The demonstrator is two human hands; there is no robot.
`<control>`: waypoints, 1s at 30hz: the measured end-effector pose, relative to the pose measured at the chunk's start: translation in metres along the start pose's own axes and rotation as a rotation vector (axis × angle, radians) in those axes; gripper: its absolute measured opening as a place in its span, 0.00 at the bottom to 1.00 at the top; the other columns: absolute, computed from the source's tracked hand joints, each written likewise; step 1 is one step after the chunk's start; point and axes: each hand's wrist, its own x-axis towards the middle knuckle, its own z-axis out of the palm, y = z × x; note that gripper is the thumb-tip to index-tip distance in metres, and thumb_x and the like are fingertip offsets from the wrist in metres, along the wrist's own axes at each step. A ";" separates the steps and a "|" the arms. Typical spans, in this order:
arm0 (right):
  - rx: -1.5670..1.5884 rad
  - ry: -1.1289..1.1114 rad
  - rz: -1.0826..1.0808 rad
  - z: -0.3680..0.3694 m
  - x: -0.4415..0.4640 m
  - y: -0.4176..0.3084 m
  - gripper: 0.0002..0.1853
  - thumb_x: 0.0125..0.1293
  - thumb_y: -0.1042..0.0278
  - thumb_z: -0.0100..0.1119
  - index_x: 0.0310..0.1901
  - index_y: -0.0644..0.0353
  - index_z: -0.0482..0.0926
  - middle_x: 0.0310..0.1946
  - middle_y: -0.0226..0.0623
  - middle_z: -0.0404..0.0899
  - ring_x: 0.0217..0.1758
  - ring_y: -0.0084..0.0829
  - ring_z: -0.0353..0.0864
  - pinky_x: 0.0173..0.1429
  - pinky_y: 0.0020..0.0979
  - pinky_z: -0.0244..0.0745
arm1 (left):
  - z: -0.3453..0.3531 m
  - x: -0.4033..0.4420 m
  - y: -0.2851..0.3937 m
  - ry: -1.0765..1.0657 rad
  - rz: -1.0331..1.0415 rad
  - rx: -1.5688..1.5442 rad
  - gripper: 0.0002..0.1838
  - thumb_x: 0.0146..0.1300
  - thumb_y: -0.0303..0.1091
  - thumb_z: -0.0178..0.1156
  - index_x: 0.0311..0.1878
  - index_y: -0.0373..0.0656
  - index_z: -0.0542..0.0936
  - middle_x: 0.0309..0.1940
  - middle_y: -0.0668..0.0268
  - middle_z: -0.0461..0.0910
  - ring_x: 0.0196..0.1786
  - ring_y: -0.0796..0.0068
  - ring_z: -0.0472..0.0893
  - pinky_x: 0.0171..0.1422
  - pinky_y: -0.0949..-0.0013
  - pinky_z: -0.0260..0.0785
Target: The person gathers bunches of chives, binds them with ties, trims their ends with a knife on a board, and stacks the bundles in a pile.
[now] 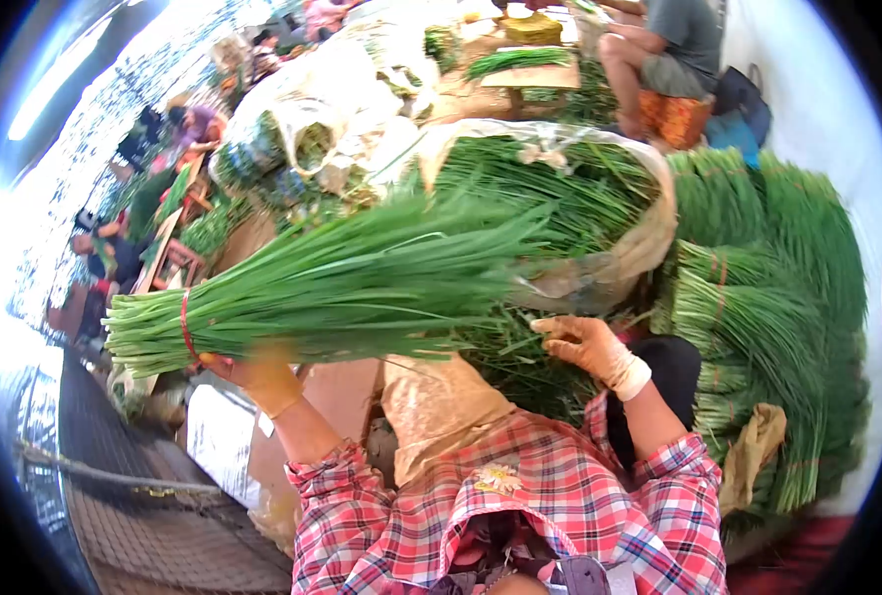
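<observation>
A large bunch of garlic chives lies level across the view, its pale cut stems to the left and green leaf tips to the right. A red band circles it near the stem end. My left hand, in a thin glove, holds the bunch from below close to that band; motion blurs part of the hand. My right hand, also gloved, is off the bunch, beyond its leaf tips. Its fingers point left, loosely bent and apart, with nothing visible in them. Loose green leaves lie beside and below it.
An open plastic sack of loose chives stands ahead. Banded bunches are stacked on my right. A brown sack lies near my lap. A seated person and a board with chives are farther off; other people sit at left.
</observation>
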 end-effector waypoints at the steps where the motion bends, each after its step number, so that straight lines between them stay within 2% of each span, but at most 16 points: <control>1: 0.040 0.063 0.002 -0.015 -0.016 0.003 0.18 0.63 0.71 0.59 0.56 0.58 0.76 0.36 0.30 0.79 0.39 0.19 0.74 0.48 0.24 0.71 | 0.008 -0.006 -0.011 0.042 0.043 0.214 0.42 0.54 0.60 0.59 0.69 0.51 0.60 0.67 0.60 0.62 0.66 0.56 0.65 0.71 0.45 0.54; 3: 0.047 0.214 -0.003 -0.041 -0.046 0.002 0.16 0.63 0.68 0.59 0.52 0.63 0.78 0.36 0.30 0.80 0.40 0.20 0.76 0.48 0.24 0.72 | 0.013 -0.022 -0.030 0.069 0.049 0.412 0.42 0.55 0.62 0.58 0.69 0.52 0.61 0.67 0.61 0.62 0.66 0.56 0.65 0.71 0.46 0.54; 6: 0.040 0.366 -0.028 -0.077 -0.089 0.009 0.17 0.63 0.60 0.62 0.41 0.69 0.81 0.32 0.34 0.81 0.36 0.22 0.78 0.44 0.24 0.73 | -0.007 -0.046 -0.051 -0.040 -0.375 -0.316 0.35 0.63 0.54 0.51 0.68 0.44 0.60 0.65 0.57 0.64 0.66 0.59 0.64 0.71 0.52 0.56; 8: 0.131 0.439 -0.009 -0.087 -0.108 0.007 0.17 0.63 0.58 0.62 0.39 0.69 0.81 0.31 0.36 0.81 0.34 0.24 0.80 0.42 0.24 0.75 | 0.008 -0.048 -0.053 -0.196 -0.445 -0.414 0.37 0.62 0.56 0.52 0.69 0.44 0.59 0.66 0.58 0.63 0.67 0.58 0.64 0.71 0.51 0.54; 11: 0.341 -0.048 0.105 -0.063 -0.115 -0.027 0.14 0.64 0.60 0.57 0.41 0.64 0.81 0.34 0.36 0.83 0.30 0.24 0.82 0.34 0.23 0.77 | 0.011 -0.042 -0.064 -0.202 -0.208 -0.028 0.39 0.61 0.58 0.53 0.68 0.43 0.59 0.66 0.60 0.62 0.66 0.55 0.64 0.73 0.49 0.49; 13: 0.359 -0.411 0.250 -0.031 -0.094 -0.027 0.17 0.65 0.55 0.57 0.45 0.60 0.81 0.33 0.34 0.83 0.28 0.19 0.80 0.27 0.20 0.74 | 0.029 -0.040 -0.068 -0.234 -0.247 0.038 0.39 0.59 0.57 0.54 0.67 0.43 0.60 0.65 0.60 0.64 0.65 0.55 0.65 0.72 0.49 0.49; 14: 0.339 -0.440 0.195 -0.013 -0.082 -0.033 0.17 0.66 0.56 0.56 0.45 0.62 0.81 0.31 0.34 0.82 0.24 0.21 0.78 0.27 0.19 0.73 | 0.038 -0.038 -0.069 -0.270 -0.279 0.058 0.39 0.58 0.57 0.55 0.67 0.43 0.61 0.64 0.60 0.65 0.64 0.55 0.66 0.72 0.48 0.49; 15: 0.413 -0.454 0.255 -0.004 -0.074 -0.044 0.21 0.66 0.50 0.53 0.43 0.62 0.81 0.30 0.33 0.82 0.21 0.18 0.76 0.22 0.19 0.70 | 0.050 -0.038 -0.068 -0.317 -0.310 0.082 0.38 0.57 0.57 0.56 0.66 0.43 0.62 0.63 0.60 0.66 0.64 0.55 0.66 0.72 0.48 0.49; 17: 0.641 -0.471 0.126 0.012 -0.047 -0.019 0.31 0.68 0.39 0.43 0.40 0.65 0.81 0.28 0.37 0.82 0.18 0.22 0.77 0.19 0.22 0.71 | 0.075 -0.036 -0.066 -0.456 -0.386 0.151 0.38 0.55 0.56 0.57 0.65 0.43 0.63 0.61 0.61 0.68 0.63 0.55 0.68 0.72 0.47 0.49; 18: 0.833 -0.551 0.155 0.010 -0.034 -0.010 0.37 0.67 0.34 0.39 0.43 0.67 0.80 0.29 0.39 0.83 0.20 0.25 0.80 0.20 0.24 0.73 | 0.089 -0.038 -0.066 -0.547 -0.430 0.200 0.38 0.54 0.55 0.58 0.64 0.43 0.64 0.61 0.61 0.69 0.62 0.55 0.68 0.72 0.47 0.49; 21: 0.948 -0.628 0.224 0.002 -0.009 0.022 0.52 0.54 0.18 0.29 0.48 0.68 0.77 0.30 0.45 0.83 0.24 0.32 0.84 0.21 0.32 0.79 | 0.139 -0.047 -0.065 -0.893 -0.557 0.315 0.37 0.51 0.54 0.60 0.62 0.44 0.66 0.58 0.61 0.71 0.60 0.55 0.70 0.71 0.46 0.48; 24: 1.011 -0.597 0.192 -0.004 -0.017 0.013 0.52 0.55 0.18 0.29 0.54 0.68 0.73 0.38 0.51 0.82 0.31 0.37 0.85 0.23 0.36 0.80 | 0.203 -0.066 -0.068 -1.314 -0.607 0.391 0.37 0.48 0.53 0.63 0.60 0.44 0.68 0.56 0.62 0.74 0.58 0.55 0.72 0.71 0.45 0.48; 27: 1.052 -0.552 0.101 -0.009 -0.024 -0.001 0.48 0.54 0.24 0.35 0.54 0.68 0.73 0.40 0.49 0.81 0.34 0.37 0.84 0.29 0.36 0.79 | 0.260 -0.089 -0.073 -1.783 -0.336 0.486 0.36 0.46 0.52 0.65 0.58 0.44 0.71 0.53 0.62 0.77 0.56 0.55 0.74 0.70 0.44 0.48; 28: 1.069 -0.517 0.059 -0.013 -0.029 -0.007 0.47 0.54 0.25 0.37 0.54 0.68 0.73 0.41 0.49 0.81 0.36 0.37 0.84 0.31 0.36 0.79 | 0.274 -0.093 -0.072 -1.936 0.109 0.584 0.41 0.37 0.50 0.70 0.58 0.45 0.70 0.53 0.62 0.77 0.56 0.53 0.74 0.70 0.42 0.47; 29: 1.075 -0.457 0.010 -0.020 -0.040 -0.014 0.46 0.54 0.27 0.39 0.54 0.68 0.73 0.41 0.48 0.81 0.37 0.37 0.83 0.33 0.36 0.78 | 0.288 -0.101 -0.071 -2.002 0.181 0.597 0.50 0.24 0.45 0.75 0.59 0.46 0.70 0.55 0.60 0.75 0.59 0.50 0.71 0.69 0.37 0.45; 30: 1.088 -0.421 -0.030 -0.025 -0.045 -0.019 0.44 0.53 0.29 0.41 0.54 0.68 0.73 0.42 0.48 0.81 0.38 0.37 0.83 0.34 0.36 0.78 | 0.301 -0.107 -0.069 -2.076 0.259 0.629 0.50 0.26 0.44 0.75 0.62 0.48 0.69 0.58 0.63 0.73 0.63 0.50 0.67 0.69 0.34 0.42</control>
